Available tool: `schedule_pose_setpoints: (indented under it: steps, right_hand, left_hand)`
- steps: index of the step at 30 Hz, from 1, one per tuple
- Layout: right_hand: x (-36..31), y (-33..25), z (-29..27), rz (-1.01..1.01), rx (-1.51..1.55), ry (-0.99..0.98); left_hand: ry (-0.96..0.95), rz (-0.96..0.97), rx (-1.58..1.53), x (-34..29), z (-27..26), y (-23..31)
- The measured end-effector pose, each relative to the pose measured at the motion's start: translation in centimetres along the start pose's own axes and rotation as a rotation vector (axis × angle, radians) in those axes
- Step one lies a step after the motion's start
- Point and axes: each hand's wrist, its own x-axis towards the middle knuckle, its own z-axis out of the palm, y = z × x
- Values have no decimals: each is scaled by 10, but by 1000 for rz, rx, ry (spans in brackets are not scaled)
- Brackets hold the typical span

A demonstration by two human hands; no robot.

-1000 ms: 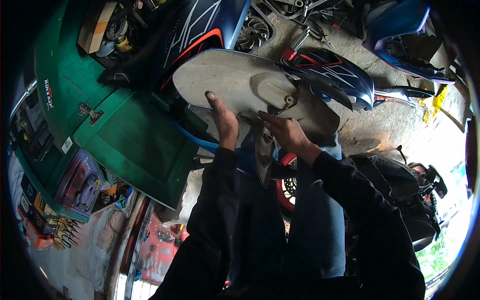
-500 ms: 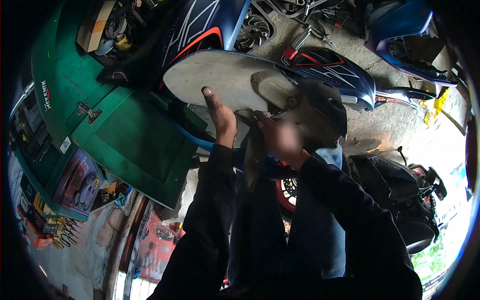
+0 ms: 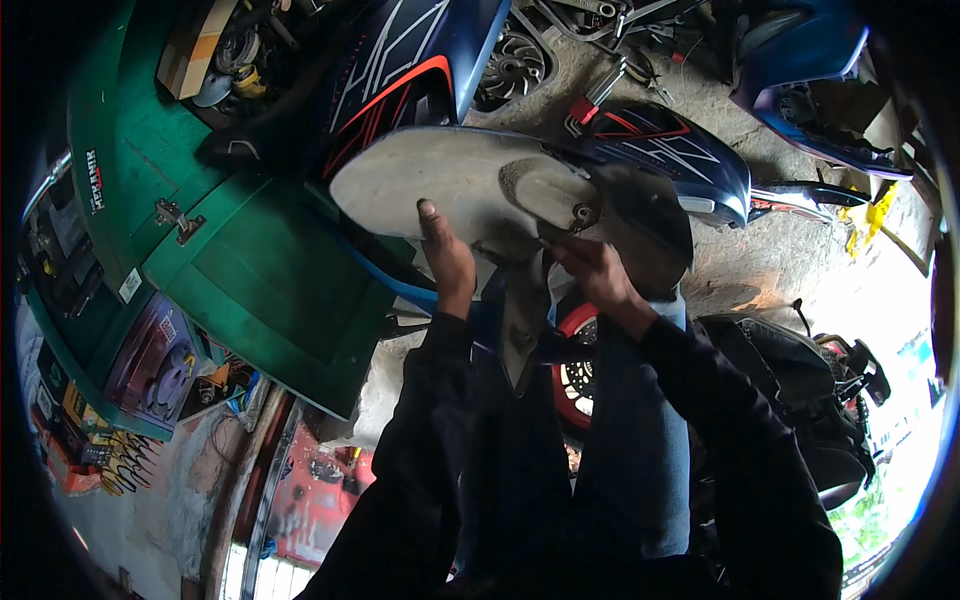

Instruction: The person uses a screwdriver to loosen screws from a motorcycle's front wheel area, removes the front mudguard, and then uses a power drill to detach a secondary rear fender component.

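A dusty grey motorcycle mudguard (image 3: pixel 440 180) is held in front of me, its hollow inner side facing up. My left hand (image 3: pixel 449 268) grips its near edge at the left, thumb up over the rim and fingers hidden underneath. Closed at the middle of the near edge is my right hand (image 3: pixel 602 277), its fingers pinching the mudguard beside a raised oval hump with a bolt hole (image 3: pixel 582 214). A dark pointed flap (image 3: pixel 518 340) of the mudguard hangs down between my hands. Its black rear part (image 3: pixel 645 225) extends to the right.
Green metal cabinet doors (image 3: pixel 270 290) stand at the left. Dark blue fairing panels (image 3: pixel 400 70) (image 3: pixel 670 155) lie beyond the mudguard, with a red-holdered hex key set (image 3: pixel 590 100) on the concrete floor. A red-rimmed wheel (image 3: pixel 577 375) shows below. A black motorcycle part (image 3: pixel 780 370) sits at right.
The mudguard has tipped and shifted slightly toward me. My right hand has moved right along its edge, uncovering more of the flap and hump. My left hand keeps its grip.
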Motion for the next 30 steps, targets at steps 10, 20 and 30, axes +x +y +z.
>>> schedule_pose_setpoints:
  steps: [10, 20, 30]
  right_hand:
    - [-20, -72, 26, 181, -242, -109]
    - [-9, -55, 28, -40, -623, -82]
    - [-19, -37, 18, -262, -420, -88]
  left_hand:
    - [53, -116, -330, -34, -1, 53]
    - [-71, -106, -436, -50, 2, 51]
    - [13, -118, -363, -71, 18, 25]
